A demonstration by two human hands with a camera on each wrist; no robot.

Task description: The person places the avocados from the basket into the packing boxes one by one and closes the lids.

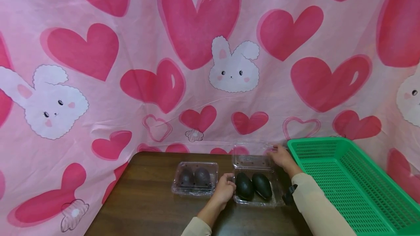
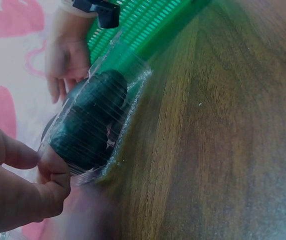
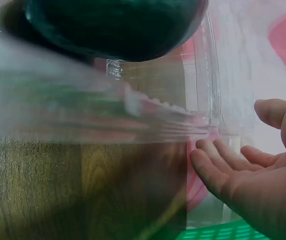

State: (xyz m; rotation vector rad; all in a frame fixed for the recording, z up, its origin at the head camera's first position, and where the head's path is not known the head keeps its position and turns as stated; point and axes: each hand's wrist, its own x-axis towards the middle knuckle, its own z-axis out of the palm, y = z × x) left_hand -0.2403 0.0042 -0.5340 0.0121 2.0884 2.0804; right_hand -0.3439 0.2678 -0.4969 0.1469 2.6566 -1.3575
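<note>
Two dark avocados, one on the left [image 1: 244, 187] and one on the right [image 1: 261, 186], lie side by side in a clear plastic clamshell box [image 1: 277, 197]. Its lid [image 1: 251, 159] stands raised at the back. My left hand [image 1: 224, 189] pinches the box's left rim between thumb and fingers, seen closely in the left wrist view. Beside the lid's right edge is my right hand [image 1: 283, 157]. In the right wrist view its fingers [image 3: 215, 170] are loosely extended and the thumb is apart; whether they touch the lid, I cannot tell.
A second clear box [image 1: 177, 190], its lid down over two dark avocados, sits to the left on the brown wooden table [image 1: 147, 199]. At the right stands a large green plastic basket [image 1: 361, 152]. A pink cloth with hearts and rabbits [image 1: 197, 97] hangs behind the table.
</note>
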